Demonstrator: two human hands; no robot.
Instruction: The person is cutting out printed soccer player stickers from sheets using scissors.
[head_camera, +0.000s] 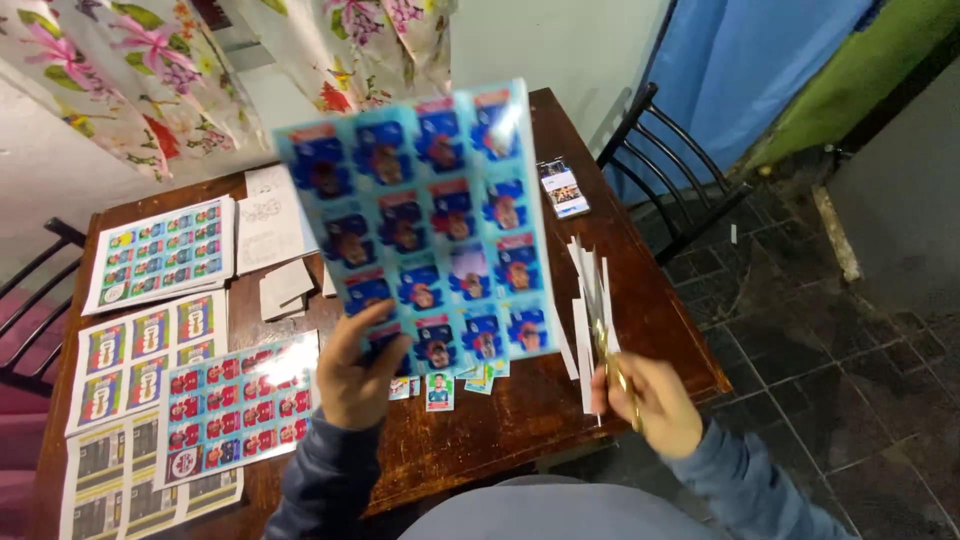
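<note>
**Blue card sheet held up over the wooden table**

Blue and glossy, the card sheet (425, 225) stands upright above the wooden table (480, 430), pinched at its lower edge by your left hand (352, 375), thumb in front and fingers behind. Your right hand (650, 400) is closed around gold-coloured scissors (612, 365) just right of the sheet, over a heap of white paper strips (588, 300). Small cut cards (440, 390) lie on the table under the sheet. Left of it lie a red card sheet (240, 405) and more printed sheets (160, 250). Behind it, near the table's far right edge, rests a phone (563, 187).
</note>
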